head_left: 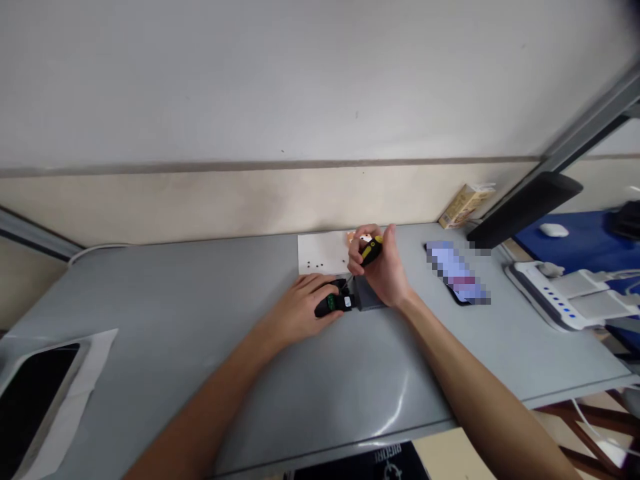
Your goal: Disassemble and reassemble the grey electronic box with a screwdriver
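My left hand (303, 307) is closed around a small black device (325, 307) on the grey table, where a bit of green circuit board shows. In my right hand (387, 270) is a screwdriver (371, 251) with a black and yellow handle, tilted so its thin shaft points down at the device. Whether the tip touches a screw is too small to tell. Beneath my right hand lies a flat dark grey box (367, 297), partly covered. Behind the hands, several tiny dark screws (317, 265) rest on a white sheet of paper (320, 247).
To the right lies a phone (457, 273) with a lit, blurred screen, and beyond it a white power strip (555, 297) with plugs. A small carton (465, 205) leans by the wall near a black upright panel (525, 208). A dark-screened tablet (37, 393) is at left.
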The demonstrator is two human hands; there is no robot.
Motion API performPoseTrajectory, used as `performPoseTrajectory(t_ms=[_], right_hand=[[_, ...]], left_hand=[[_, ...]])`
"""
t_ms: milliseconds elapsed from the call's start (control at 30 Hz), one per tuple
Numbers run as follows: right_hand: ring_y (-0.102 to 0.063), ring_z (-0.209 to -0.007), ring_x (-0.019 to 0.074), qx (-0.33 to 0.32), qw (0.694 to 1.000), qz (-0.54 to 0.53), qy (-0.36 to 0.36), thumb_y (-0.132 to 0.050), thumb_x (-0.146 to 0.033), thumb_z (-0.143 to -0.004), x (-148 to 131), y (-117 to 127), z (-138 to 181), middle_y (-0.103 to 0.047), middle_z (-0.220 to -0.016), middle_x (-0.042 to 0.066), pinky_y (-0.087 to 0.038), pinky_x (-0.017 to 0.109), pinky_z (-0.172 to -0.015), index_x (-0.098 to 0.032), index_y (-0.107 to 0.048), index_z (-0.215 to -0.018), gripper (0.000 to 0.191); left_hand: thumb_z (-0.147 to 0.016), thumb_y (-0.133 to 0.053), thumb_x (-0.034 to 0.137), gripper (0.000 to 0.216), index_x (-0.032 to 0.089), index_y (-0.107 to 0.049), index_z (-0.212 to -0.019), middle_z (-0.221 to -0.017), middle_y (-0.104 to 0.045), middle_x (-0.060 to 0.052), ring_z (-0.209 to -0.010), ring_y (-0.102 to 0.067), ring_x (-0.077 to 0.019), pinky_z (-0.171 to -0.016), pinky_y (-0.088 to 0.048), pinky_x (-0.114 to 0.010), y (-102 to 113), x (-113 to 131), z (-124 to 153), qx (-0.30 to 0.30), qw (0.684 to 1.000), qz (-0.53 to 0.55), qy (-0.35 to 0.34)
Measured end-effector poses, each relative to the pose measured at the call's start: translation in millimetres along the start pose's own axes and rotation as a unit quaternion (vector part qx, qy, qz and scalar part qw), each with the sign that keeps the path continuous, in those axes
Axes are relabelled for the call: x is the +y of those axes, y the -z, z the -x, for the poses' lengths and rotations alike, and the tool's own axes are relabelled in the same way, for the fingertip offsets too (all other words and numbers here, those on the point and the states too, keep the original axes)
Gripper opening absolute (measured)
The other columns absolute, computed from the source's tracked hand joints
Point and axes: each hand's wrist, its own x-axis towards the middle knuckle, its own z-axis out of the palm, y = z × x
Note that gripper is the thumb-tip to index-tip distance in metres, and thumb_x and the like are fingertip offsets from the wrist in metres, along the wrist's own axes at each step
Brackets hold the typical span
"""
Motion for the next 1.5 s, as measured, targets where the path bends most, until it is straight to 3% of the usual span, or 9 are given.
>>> performPoseTrajectory(t_ms=[233, 400, 533, 700, 833, 1000, 1167, 1333, 1500], right_hand=[[-0.061, -0.077, 0.0142, -0.015, 1.000, 0.013, -0.005, -0.063, -0.061, -0.091, -6.0, 4.3, 5.0, -0.059, -0.097, 0.002, -0.050, 0.033, -0.076, -0.024, -0.052, -0.083, 0.040], [-0.042, -0.055, 0.0115, -0.038, 0.998, 0.053, -0.024, -0.059, -0.072, -0.087, -3.1, 2.8, 6.8, -0.047, -0.066, -0.004, -0.039, 0.029, -0.058, -0.024, -0.040, -0.073, 0.054], [-0.041, -0.058, 0.0152, -0.027, 0.998, 0.038, -0.039, -0.039, -0.080, -0.091, -8.6, -3.9, 6.0, -0.042, -0.066, -0.002, -0.042, 0.032, -0.059, -0.026, -0.061, -0.092, 0.059], [-0.060, -0.081, 0.0153, -0.012, 1.000, 0.000, -0.023, -0.064, -0.055, -0.091, -9.3, -2.6, 5.5, -0.057, -0.093, 0.002, -0.050, 0.033, -0.076, -0.024, -0.060, -0.087, 0.032], [-0.062, -0.073, 0.0123, 0.018, 0.999, 0.000, -0.032, -0.076, -0.043, -0.085, -6.4, 0.1, 5.3, -0.058, -0.091, -0.002, -0.049, 0.030, -0.069, -0.024, -0.039, -0.081, 0.041], [-0.031, -0.048, 0.0091, 0.023, 0.998, 0.052, -0.023, -0.066, -0.061, -0.089, -2.5, -3.2, 4.2, -0.032, -0.062, -0.010, -0.032, 0.025, -0.048, -0.028, -0.040, -0.087, 0.043], [-0.046, -0.062, 0.0156, 0.011, 0.999, 0.044, -0.028, -0.037, -0.073, -0.096, -6.6, -5.4, 3.6, -0.045, -0.072, -0.001, -0.047, 0.033, -0.062, -0.028, -0.059, -0.107, 0.051], [-0.064, -0.086, 0.0166, 0.013, 1.000, 0.008, -0.006, -0.069, -0.057, -0.088, -11.7, 0.3, 5.4, -0.059, -0.093, 0.002, -0.052, 0.034, -0.081, -0.025, -0.048, -0.082, 0.039], [-0.056, -0.058, 0.0112, -0.009, 0.999, 0.036, -0.013, -0.073, -0.059, -0.084, -9.5, 2.6, 7.2, -0.055, -0.071, -0.007, -0.046, 0.029, -0.062, -0.026, -0.034, -0.082, 0.051]], left_hand=[[-0.096, -0.067, 0.034, 0.025, 0.026, -0.066, -0.119, -0.133, -0.067, -0.004, -0.128, -0.058, -0.0242, -0.114, -0.044, -0.046, 0.9, 1.3, -0.5, 0.004, 1.000, 0.002, 0.000], [-0.094, -0.067, 0.034, 0.025, 0.028, -0.067, -0.119, -0.136, -0.065, -0.004, -0.129, -0.058, -0.0248, -0.114, -0.044, -0.047, -1.0, -0.7, 0.2, 0.000, 1.000, 0.005, 0.002], [-0.094, -0.069, 0.035, 0.025, 0.027, -0.068, -0.117, -0.135, -0.065, -0.004, -0.129, -0.058, -0.0257, -0.113, -0.044, -0.048, -2.1, -2.0, 0.3, -0.003, 1.000, -0.005, 0.006], [-0.094, -0.069, 0.036, 0.023, 0.025, -0.068, -0.115, -0.134, -0.066, -0.005, -0.127, -0.059, -0.0253, -0.112, -0.045, -0.047, -0.7, -1.1, -0.2, -0.001, 1.000, -0.013, -0.003], [-0.094, -0.068, 0.035, 0.023, 0.025, -0.068, -0.115, -0.135, -0.065, -0.004, -0.128, -0.058, -0.0246, -0.113, -0.044, -0.046, 0.1, -0.4, -0.6, 0.001, 1.000, -0.011, -0.003], [-0.094, -0.067, 0.035, 0.025, 0.027, -0.068, -0.117, -0.135, -0.066, -0.005, -0.129, -0.058, -0.0253, -0.115, -0.043, -0.048, 0.2, -0.2, -0.4, -0.006, 1.000, 0.002, 0.001], [-0.095, -0.068, 0.037, 0.024, 0.026, -0.068, -0.116, -0.135, -0.065, -0.004, -0.128, -0.058, -0.0247, -0.114, -0.044, -0.046, 0.6, -0.5, 0.1, -0.006, 1.000, -0.005, 0.005], [-0.098, -0.064, 0.035, 0.019, 0.024, -0.066, -0.113, -0.134, -0.065, -0.005, -0.130, -0.057, -0.0239, -0.114, -0.043, -0.045, 1.8, -0.3, -0.7, -0.013, 1.000, -0.003, 0.004], [-0.099, -0.061, 0.034, 0.021, 0.026, -0.066, -0.118, -0.135, -0.065, -0.004, -0.130, -0.057, -0.0236, -0.115, -0.041, -0.045, 2.0, 1.3, -1.3, -0.015, 1.000, 0.000, 0.007]])
